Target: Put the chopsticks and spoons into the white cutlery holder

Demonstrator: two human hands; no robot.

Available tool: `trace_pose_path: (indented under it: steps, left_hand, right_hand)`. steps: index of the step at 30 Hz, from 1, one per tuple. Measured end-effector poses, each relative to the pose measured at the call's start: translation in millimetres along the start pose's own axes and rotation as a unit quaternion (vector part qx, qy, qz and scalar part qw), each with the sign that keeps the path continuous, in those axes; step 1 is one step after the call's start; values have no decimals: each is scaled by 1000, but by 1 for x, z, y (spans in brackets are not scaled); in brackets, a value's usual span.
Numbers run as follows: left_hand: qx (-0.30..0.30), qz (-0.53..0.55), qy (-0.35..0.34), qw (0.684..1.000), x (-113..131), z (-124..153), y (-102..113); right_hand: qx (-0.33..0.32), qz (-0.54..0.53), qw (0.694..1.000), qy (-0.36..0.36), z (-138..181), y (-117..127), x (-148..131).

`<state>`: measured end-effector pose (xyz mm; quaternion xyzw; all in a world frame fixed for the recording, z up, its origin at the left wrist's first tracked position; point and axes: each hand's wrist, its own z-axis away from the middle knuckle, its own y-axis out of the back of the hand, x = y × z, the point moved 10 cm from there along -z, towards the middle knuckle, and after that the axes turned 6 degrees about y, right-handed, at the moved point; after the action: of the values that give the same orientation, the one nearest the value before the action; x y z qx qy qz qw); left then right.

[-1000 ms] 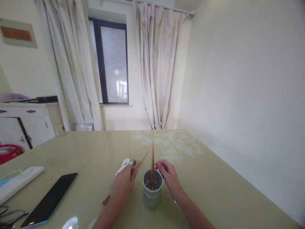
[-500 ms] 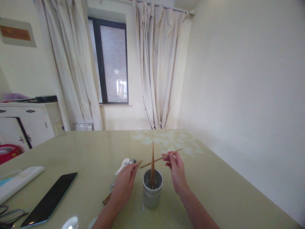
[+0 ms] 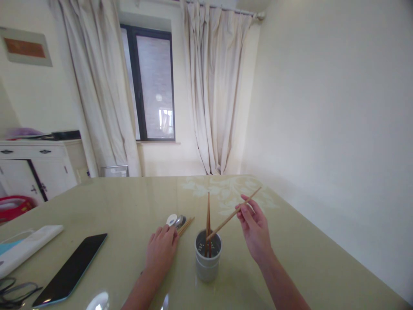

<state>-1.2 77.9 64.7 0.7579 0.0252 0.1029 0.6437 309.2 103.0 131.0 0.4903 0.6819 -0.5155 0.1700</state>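
My right hand (image 3: 253, 224) pinches a wooden chopstick (image 3: 227, 218) near its upper part. This chopstick slants down to the left, its lower end at the mouth of a grey cylindrical holder (image 3: 207, 269) with holes in its floor. Two other chopsticks (image 3: 208, 215) stand upright inside the holder. To its left, my left hand (image 3: 163, 243) lies low over the table, fingers slightly apart and bent, fingertips partly hidden. Loose chopsticks (image 3: 186, 226) poke out beside its thumb side. Just beyond the fingers lie a white spoon (image 3: 171, 219) and a metal spoon (image 3: 180, 221).
A black tablet-like slab (image 3: 71, 269), eyeglasses (image 3: 21, 292) and a white box-like object (image 3: 30, 247) lie on the greenish table (image 3: 129, 202) at left. A shiny rounded thing (image 3: 99, 301) sits at the front edge. The wall (image 3: 329, 150) runs along the right.
My right hand has moved right and slightly up, tilting the chopstick so its lower end meets the holder's mouth. My left hand has drawn left, away from the loose chopsticks' tips.
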Motion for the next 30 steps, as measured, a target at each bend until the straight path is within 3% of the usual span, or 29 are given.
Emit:
trace_pose_path:
  steps: [10,19,25,30]
  left_hand:
    - [-7,-2,4,1000,1,3,-3]
    - [0,-8,-3,1000,1,2,-4]
    - [10,16,-16,1000,4,2,-5]
    - [28,162,-47,985,17,4,-1]
  right_hand:
    - [-61,105,993,-13,20,-26,22]
    - [-140,262,954,-47,31,-33,51]
    - [-126,254,953,-104,35,-19,85]
    - [-175,190,951,-171,50,-33,120]
